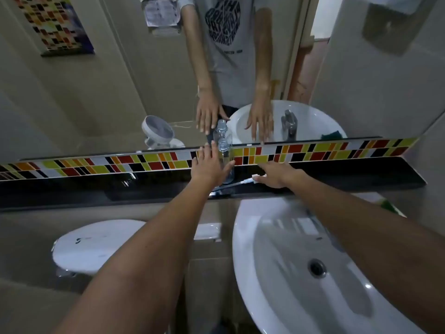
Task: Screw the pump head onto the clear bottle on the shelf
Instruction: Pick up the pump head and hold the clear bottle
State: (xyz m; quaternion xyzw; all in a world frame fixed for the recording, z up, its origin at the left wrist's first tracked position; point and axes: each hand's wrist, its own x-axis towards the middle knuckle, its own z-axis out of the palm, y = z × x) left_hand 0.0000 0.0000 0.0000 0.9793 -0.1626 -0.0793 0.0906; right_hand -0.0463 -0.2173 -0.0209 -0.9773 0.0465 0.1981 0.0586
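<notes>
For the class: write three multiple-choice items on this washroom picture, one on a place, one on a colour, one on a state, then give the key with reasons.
1. Where does the clear plastic bottle stand?
A. in the white basin
B. on the black shelf below the mirror
C. on the floor

2. What colour is the shelf?
A. black
B. white
C. yellow

3. How is the bottle's neck?
A. closed by a pump
B. covered by a cloth
C. open, with no pump on it

Key: B, the bottle stands upright on the shelf beside the left hand. A, the shelf is glossy black under the coloured tiles. C, the white pump head with its tube lies on the shelf at the right hand.
</notes>
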